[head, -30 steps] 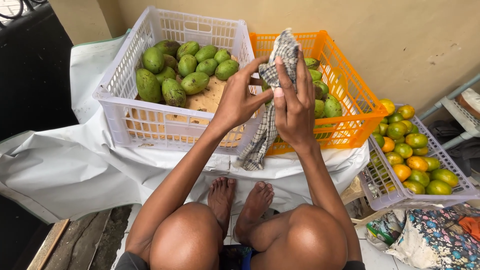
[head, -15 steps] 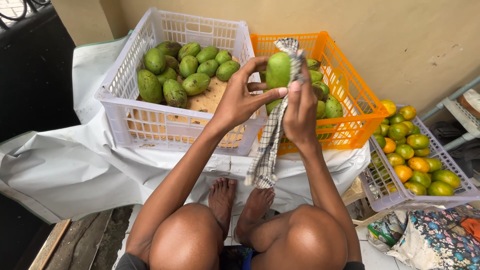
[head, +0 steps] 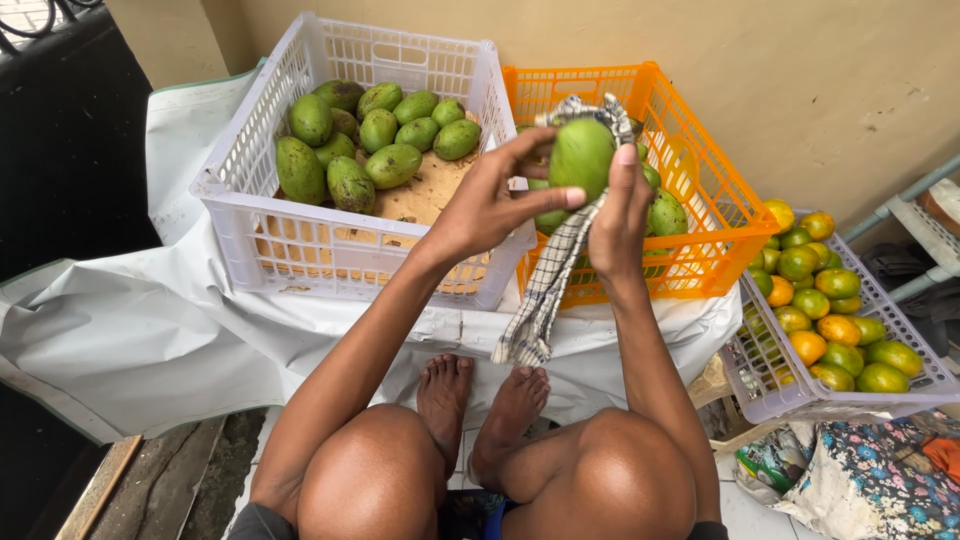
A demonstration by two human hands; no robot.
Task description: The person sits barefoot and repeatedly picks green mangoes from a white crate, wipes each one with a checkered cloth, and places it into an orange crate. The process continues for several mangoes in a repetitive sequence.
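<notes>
1. A person sits with bare knees drawn up and bare feet [head: 485, 405] resting on the floor, facing 2 plastic crates set on a white plastic sheet [head: 150, 310].
2. The left hand [head: 490, 205] and the right hand [head: 615, 215] are raised together in front of the crates, holding 1 smooth green oval mango [head: 582, 160] between them.
3. The left hand's fingers are closed around the mango's left side, with 1 fingertip pressed across its front.
4. The right hand presses a grey-and-white checked cloth [head: 545, 290] against the mango's right side, fingers pointing up; the cloth wraps over the top of the fruit and its loose end hangs down toward the feet.
5. The mango sits above the near edge of the orange slatted plastic crate [head: 700, 215], which holds more green mangoes.
6. To the left, touching it, stands a white slatted plastic crate [head: 330, 250] with a pile of duller green mangoes [head: 375, 135] on a brown cardboard liner.
7. On the right, a shallow pale lilac plastic basket [head: 765, 385] holds green and orange citrus fruits [head: 825, 300].
</notes>
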